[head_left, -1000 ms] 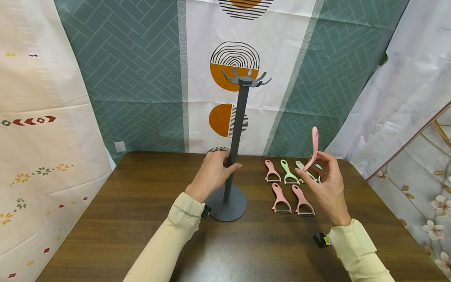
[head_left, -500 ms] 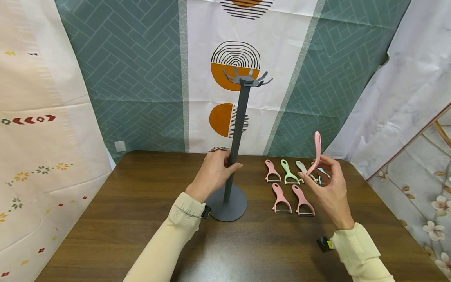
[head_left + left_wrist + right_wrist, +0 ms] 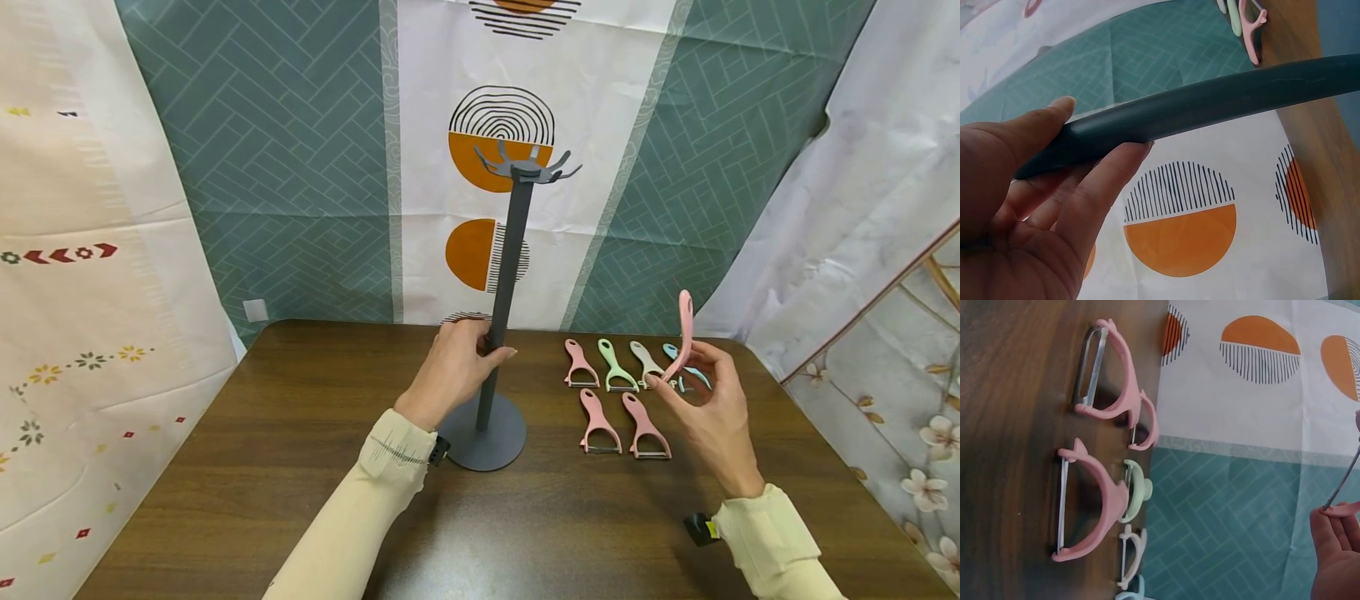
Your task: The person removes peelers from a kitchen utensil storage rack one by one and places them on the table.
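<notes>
A dark grey stand (image 3: 512, 250) rises from a round base (image 3: 483, 442) and carries several upturned hooks (image 3: 528, 171) at its top. My left hand (image 3: 459, 371) grips its pole at mid-height; in the left wrist view the thumb and fingers (image 3: 1100, 187) wrap the pole (image 3: 1204, 103). Above the right part of the table, my right hand (image 3: 708, 408) pinches a pink peeler (image 3: 686, 329) by its head, handle pointing up. The right wrist view shows only part of this peeler (image 3: 1344, 510), held at the fingertips of the hand (image 3: 1338, 556).
Several peelers lie between the stand and my right hand. The back row has a pink peeler (image 3: 577, 364), a green one (image 3: 613, 364), a whitish one (image 3: 647, 360) and a blue one (image 3: 697, 373). Two pink peelers (image 3: 592, 408) lie in front. Patterned cloth (image 3: 300, 167) hangs behind the table (image 3: 300, 500).
My right hand has moved a little to the right and down with the pink peeler, showing more of the blue peeler behind. The left hand still grips the pole.
</notes>
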`<state>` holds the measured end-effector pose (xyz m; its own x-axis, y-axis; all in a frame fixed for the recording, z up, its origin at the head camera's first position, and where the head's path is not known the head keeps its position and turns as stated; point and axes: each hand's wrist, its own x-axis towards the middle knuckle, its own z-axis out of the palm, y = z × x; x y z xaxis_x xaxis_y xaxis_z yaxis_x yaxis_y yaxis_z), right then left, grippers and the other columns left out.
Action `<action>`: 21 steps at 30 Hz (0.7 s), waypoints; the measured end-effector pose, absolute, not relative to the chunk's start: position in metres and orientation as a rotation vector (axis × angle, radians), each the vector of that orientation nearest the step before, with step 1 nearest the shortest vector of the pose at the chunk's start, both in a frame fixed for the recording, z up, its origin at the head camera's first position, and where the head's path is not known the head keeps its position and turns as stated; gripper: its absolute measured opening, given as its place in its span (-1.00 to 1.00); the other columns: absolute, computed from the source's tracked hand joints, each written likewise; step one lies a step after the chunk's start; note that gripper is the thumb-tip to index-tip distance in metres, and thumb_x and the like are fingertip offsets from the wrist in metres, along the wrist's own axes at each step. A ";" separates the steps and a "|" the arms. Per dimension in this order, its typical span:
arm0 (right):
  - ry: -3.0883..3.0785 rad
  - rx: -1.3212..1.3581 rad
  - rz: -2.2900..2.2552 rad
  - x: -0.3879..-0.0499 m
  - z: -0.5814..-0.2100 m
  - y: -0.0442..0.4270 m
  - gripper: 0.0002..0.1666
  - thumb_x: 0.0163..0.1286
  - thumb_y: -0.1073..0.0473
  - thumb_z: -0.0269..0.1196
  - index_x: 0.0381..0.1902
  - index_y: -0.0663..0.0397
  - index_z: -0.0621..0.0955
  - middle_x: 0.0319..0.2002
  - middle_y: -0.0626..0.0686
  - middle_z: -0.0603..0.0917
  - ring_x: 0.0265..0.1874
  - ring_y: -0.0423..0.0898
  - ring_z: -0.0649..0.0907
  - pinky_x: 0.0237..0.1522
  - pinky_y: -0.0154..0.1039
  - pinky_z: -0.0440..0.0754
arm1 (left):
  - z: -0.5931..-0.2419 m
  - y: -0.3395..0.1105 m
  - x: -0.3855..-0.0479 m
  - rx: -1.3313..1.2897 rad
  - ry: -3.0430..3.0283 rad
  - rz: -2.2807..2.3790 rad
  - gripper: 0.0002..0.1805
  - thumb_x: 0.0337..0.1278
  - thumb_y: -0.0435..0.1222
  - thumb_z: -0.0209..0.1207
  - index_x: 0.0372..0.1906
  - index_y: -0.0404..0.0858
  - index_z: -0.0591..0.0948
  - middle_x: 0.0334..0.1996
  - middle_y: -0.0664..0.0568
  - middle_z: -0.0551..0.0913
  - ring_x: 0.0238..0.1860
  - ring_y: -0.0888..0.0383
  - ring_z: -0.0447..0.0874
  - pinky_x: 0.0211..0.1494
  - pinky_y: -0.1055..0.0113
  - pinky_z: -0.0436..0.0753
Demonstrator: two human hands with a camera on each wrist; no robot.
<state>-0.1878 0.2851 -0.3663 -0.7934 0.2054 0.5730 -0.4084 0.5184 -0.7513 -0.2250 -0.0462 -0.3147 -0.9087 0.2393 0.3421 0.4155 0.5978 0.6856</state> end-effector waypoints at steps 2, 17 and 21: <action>-2.145 0.154 1.278 -0.187 -0.367 0.287 -0.19 0.12 0.41 0.53 0.30 0.13 0.45 0.07 -0.11 0.54 0.04 -0.28 0.59 0.12 -0.57 0.56 | -0.315 -0.046 -0.225 -0.546 -2.610 -1.195 -0.83 0.23 -0.19 0.40 -0.37 -0.15 0.68 -0.45 0.08 0.73 -0.39 0.19 0.65 -0.33 0.35 0.63; -2.153 0.115 1.237 -0.184 -0.375 0.295 -0.16 0.09 0.46 0.52 0.32 0.21 0.44 0.05 -0.05 0.53 0.05 -0.27 0.58 0.14 -0.60 0.54 | -0.315 -0.047 -0.225 -0.546 -2.611 -1.171 -0.84 0.23 -0.18 0.40 -0.37 -0.15 0.69 -0.44 0.08 0.73 -0.38 0.19 0.65 -0.32 0.35 0.63; -2.167 0.069 1.232 -0.182 -0.376 0.296 -0.16 0.09 0.45 0.52 0.32 0.22 0.43 0.06 -0.09 0.53 0.04 -0.29 0.56 0.13 -0.63 0.52 | -0.315 -0.047 -0.224 -0.558 -2.605 -1.162 -0.83 0.21 -0.19 0.41 -0.38 -0.15 0.68 -0.45 0.09 0.73 -0.38 0.18 0.64 -0.32 0.35 0.62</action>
<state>-0.1821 0.2956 -0.3760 -0.7961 0.2548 0.5490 -0.3416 0.5596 -0.7551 -0.2245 -0.0472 -0.3153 -0.8998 0.2463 0.3602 0.4326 0.6119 0.6621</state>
